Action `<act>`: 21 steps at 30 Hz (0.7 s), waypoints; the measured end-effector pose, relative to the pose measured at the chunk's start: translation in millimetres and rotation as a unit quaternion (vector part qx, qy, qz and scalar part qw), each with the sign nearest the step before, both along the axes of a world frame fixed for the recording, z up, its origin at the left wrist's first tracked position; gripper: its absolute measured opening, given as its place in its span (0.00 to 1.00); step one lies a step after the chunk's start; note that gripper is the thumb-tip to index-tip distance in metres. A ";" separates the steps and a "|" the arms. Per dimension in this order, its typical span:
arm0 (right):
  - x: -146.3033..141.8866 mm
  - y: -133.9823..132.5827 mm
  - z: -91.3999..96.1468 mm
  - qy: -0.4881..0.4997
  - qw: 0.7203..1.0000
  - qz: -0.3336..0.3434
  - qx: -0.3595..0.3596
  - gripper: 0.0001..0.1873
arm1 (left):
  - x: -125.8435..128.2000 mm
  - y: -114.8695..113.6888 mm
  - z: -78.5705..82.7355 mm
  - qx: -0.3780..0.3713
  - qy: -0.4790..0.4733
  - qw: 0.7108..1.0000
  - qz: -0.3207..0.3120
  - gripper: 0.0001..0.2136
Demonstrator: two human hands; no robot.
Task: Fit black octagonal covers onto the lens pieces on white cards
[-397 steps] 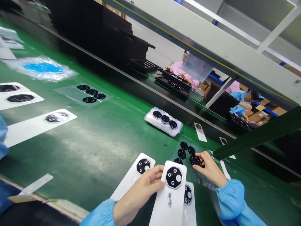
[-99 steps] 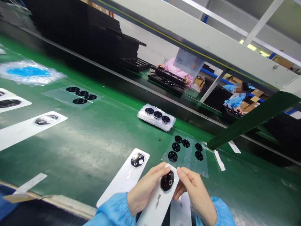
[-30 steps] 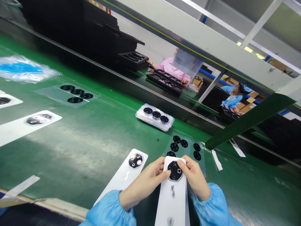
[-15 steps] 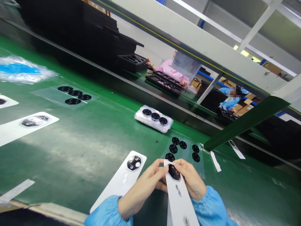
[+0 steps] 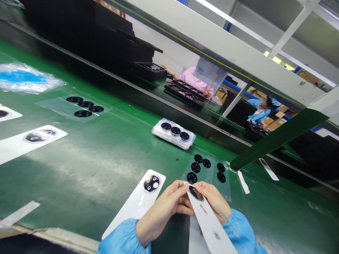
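Observation:
Both my hands pinch the far end of a white phone back panel (image 5: 209, 222), which is tilted above the green bench. My left hand (image 5: 169, 206) grips its left corner, the thumb on top beside the dark camera-shaped piece (image 5: 196, 193). My right hand (image 5: 215, 203) has its thumb on the right edge of that dark piece, its other fingers mostly hidden beneath. Another white strip (image 5: 194, 234) shows under the held panel. Left of my left hand lies a second white panel (image 5: 135, 201) with a black camera piece (image 5: 151, 183). Just beyond my fingers is a clear sheet of black octagonal stickers (image 5: 195, 167).
A stack of sticker sheets (image 5: 173, 134) sits mid-bench, another sheet (image 5: 55, 106) farther left. White panels (image 5: 16, 148) and a plastic bag (image 5: 26, 79) lie at left. A green post (image 5: 278, 137) rises at right. Across the line, two people work beside black trays (image 5: 185, 93).
The held panel has turned, its near end swinging right, uncovering more of the white strip beneath. My hands keep their grip at its far end.

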State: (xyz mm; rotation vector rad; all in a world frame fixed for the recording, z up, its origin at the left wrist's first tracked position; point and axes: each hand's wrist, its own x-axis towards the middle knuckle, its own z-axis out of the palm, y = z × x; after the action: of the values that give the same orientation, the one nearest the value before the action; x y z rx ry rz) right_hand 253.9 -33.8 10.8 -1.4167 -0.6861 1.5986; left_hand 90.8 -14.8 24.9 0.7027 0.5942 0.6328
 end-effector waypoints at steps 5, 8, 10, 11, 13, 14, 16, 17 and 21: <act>-0.5 0.5 -1.3 -0.018 1.000 -0.004 0.010 0.23 | 0.6 0.7 -0.2 0.000 0.007 1.000 0.001 0.10; -2.2 -0.2 2.0 -0.040 0.998 -0.014 0.037 0.24 | 1.9 1.5 -5.1 0.023 0.020 0.999 -0.011 0.13; -2.8 -2.8 7.3 -0.055 0.996 -0.024 0.058 0.25 | 2.6 2.6 -9.8 0.045 0.011 0.999 -0.017 0.15; -2.6 -5.3 10.5 -0.069 0.995 -0.023 0.069 0.25 | 2.5 3.6 -12.0 0.058 0.000 0.998 -0.015 0.16; -1.4 -12.8 16.0 -0.109 0.990 0.000 0.089 0.26 | 1.1 6.2 -14.8 0.085 -0.016 0.996 0.007 0.15; -0.6 -17.8 17.9 -0.126 0.987 0.027 0.096 0.25 | -0.3 7.7 -15.1 0.097 -0.016 0.995 0.025 0.15; 0.7 -28.7 19.2 -0.145 0.981 0.087 0.100 0.24 | -3.9 10.8 -14.1 0.114 0.002 0.991 0.063 0.14; 0.9 -34.0 19.1 -0.145 0.979 0.109 0.097 0.23 | -5.7 12.2 -12.9 0.118 0.016 0.989 0.082 0.14; 0.5 -46.6 21.1 -0.138 0.977 0.132 0.098 0.20 | -9.9 16.0 -6.8 0.113 0.053 0.984 0.130 0.16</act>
State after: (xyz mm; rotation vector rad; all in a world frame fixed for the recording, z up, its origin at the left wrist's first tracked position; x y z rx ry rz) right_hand 254.3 -80.4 31.9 -1.4591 -1.2055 1.4945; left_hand 80.9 1.2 18.1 0.8841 0.7257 0.9195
